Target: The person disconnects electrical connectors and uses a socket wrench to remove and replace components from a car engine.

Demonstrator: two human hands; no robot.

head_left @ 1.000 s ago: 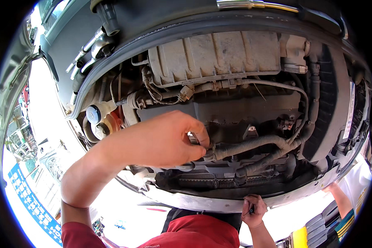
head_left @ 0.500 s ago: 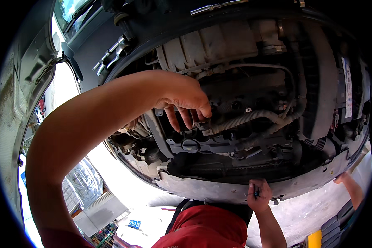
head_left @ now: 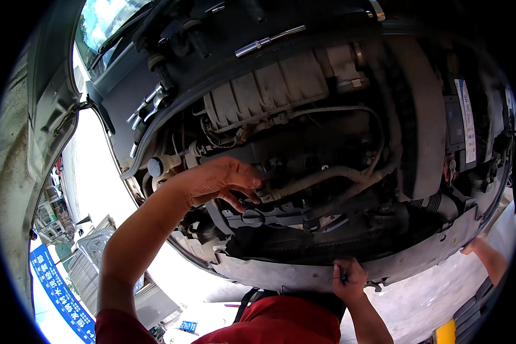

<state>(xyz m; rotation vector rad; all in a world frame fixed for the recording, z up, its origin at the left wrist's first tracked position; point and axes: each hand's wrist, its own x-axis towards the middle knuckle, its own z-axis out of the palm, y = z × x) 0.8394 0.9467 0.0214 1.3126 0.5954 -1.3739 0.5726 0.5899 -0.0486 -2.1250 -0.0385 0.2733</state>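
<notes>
My left hand point(head_left: 223, 179) reaches over the engine from the left, palm down. Its fingers are apart and slightly bent, with the fingertips close to the near end of a ribbed hose point(head_left: 315, 179). Whether they touch it I cannot tell. A round black cap point(head_left: 252, 217) sits just below those fingers. Down at the front edge of the car, my right hand point(head_left: 351, 281) is closed by the pale front panel point(head_left: 401, 265). Between its fingers shows a small dark piece, too little visible to name.
Behind the engine lie a ratchet extension with socket point(head_left: 269, 41) and more chrome tools point(head_left: 146, 106). A ribbed grey engine cover point(head_left: 266, 89) stands at the back, a blue-capped reservoir point(head_left: 155, 167) left. Another person's hand point(head_left: 473, 246) rests on the front edge at right.
My left hand has drawn back toward me and its fingers are less bunched at the hose end. The view has shifted, showing more of the tools behind. My right hand stays at the front panel.
</notes>
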